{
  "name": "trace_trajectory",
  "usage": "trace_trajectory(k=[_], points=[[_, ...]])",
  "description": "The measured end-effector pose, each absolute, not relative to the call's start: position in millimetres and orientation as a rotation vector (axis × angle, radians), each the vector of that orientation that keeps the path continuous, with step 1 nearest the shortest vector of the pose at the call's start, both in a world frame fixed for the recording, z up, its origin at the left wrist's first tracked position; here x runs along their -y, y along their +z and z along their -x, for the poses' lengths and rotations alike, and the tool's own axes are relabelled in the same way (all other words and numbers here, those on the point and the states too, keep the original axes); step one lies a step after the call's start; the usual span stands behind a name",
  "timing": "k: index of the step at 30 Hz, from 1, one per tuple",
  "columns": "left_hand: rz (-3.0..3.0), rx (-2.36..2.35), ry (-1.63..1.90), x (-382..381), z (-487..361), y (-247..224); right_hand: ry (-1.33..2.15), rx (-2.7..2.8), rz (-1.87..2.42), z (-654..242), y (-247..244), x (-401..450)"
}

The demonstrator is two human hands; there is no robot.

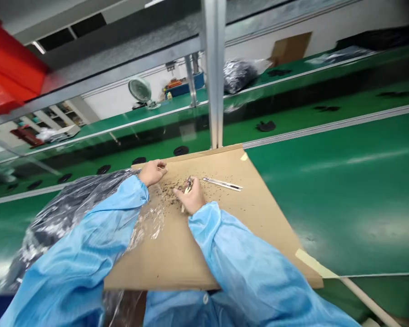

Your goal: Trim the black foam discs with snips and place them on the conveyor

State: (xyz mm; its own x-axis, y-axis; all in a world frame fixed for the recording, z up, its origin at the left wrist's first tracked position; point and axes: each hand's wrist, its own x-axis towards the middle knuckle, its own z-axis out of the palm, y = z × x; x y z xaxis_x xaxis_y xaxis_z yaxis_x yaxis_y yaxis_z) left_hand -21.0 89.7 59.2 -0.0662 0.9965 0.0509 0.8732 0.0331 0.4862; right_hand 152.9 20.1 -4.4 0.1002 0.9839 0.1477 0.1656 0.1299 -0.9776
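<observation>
Okay, you're clamping a small metal tool (187, 187) in your right hand (192, 197), long axis running up-frame, your curled left hand (152, 173) lying just upper left, its grip unclear

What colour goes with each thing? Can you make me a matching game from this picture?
Things:
1. sleeve
2. workbench top
3. cardboard sheet
4. bin

Colours:
A. red
B. tan
C. light blue
D. green

Right pairs: 1-C, 2-D, 3-B, 4-A.
</observation>
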Motion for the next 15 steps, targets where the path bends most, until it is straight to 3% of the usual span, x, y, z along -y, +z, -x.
trace_trajectory(k=[7,10,15], points=[[-1.882,-2.147,-0.513,14,112,79,0.869,1.365,1.271,-149,-13,-25],[-1.913,-2.084,-0.641,46,133,71,0.812,1.415,1.230,-149,-17,-27],[-2.082,-2.046,-0.559,69,140,48,0.796,1.473,1.180,-150,-23,-29]])
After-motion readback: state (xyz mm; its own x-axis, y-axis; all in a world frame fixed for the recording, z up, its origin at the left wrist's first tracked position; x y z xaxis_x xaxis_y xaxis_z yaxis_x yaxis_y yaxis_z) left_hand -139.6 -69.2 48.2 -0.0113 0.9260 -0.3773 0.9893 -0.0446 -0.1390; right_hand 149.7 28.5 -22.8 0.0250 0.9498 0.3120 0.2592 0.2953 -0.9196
